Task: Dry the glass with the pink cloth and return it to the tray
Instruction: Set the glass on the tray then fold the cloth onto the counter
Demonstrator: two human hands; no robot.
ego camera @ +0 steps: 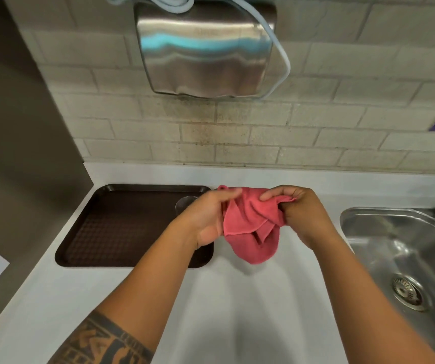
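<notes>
Clearly both the left hand (208, 219) and right hand (300, 214) grip the pink cloth (250, 229); reaching blind could topple the half-hidden glass (184, 203) on the tray (121, 227).

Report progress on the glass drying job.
Done or not started: the glass stands on the tray, partly hidden behind the left hand; whether it is dry cannot be told. In hand: both the left and right hand hold the pink cloth above the counter. Left: possibly wiping the glass.

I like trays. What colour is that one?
The tray is dark brown with a bumpy grid pattern, seen from the head view.
</notes>
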